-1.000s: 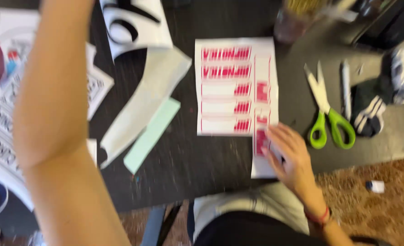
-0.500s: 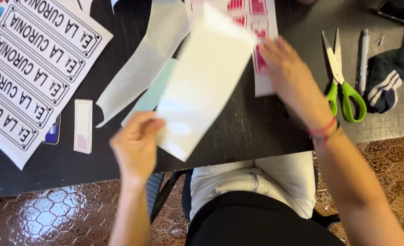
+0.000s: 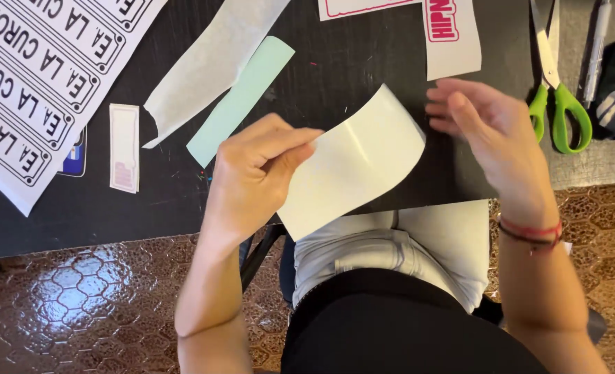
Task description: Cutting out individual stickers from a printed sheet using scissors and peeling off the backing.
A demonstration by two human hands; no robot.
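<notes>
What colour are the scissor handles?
Bright green, clearest in the head view.

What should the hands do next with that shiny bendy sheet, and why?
Probably bring the right hand onto the curling far edge of the glossy white sheet and press it flat on the dark table. Only the left hand pinches the sheet, which bows upward, while the right hand hovers open just beside it.
</notes>
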